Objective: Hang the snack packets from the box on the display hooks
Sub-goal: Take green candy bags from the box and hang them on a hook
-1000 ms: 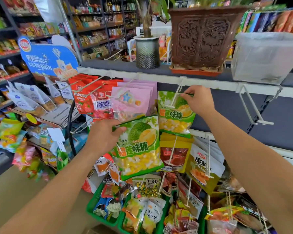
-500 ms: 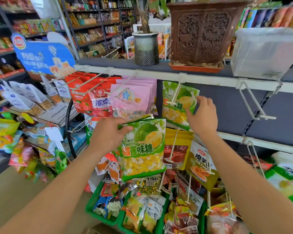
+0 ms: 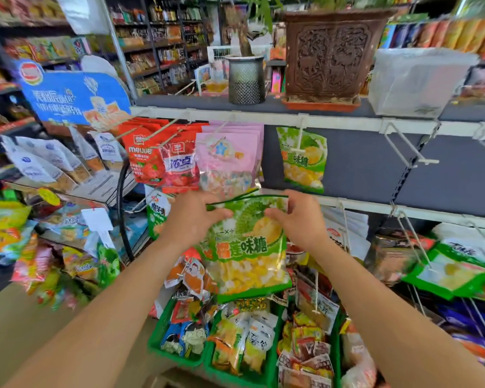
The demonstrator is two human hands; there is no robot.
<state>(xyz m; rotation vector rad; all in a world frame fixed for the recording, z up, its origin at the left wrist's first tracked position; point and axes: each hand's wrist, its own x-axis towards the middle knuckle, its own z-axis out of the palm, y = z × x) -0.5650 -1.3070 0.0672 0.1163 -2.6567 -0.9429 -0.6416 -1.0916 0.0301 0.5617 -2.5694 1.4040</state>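
Observation:
A green durian-candy packet (image 3: 247, 247) is held up in front of the rack, a little below the upper hooks. My left hand (image 3: 193, 217) grips its top left corner and my right hand (image 3: 297, 217) grips its top right corner. A second, matching green packet (image 3: 304, 161) hangs alone on a white hook (image 3: 300, 135) under the upper shelf rail, above and right of the held one. To the right of it, a white hook (image 3: 409, 149) carries nothing. The box is not in view.
Red packets (image 3: 157, 158) and pink packets (image 3: 227, 161) hang left of the green one. Green baskets (image 3: 174, 351) of small snacks sit below my hands. A carved brown planter (image 3: 328, 51), a metal pot (image 3: 245, 79) and a clear tub (image 3: 415, 79) stand on the top shelf.
My right hand has let go of the packet now hanging on the hook and come down to the top right corner of the packet my left hand holds. The view shifted slightly.

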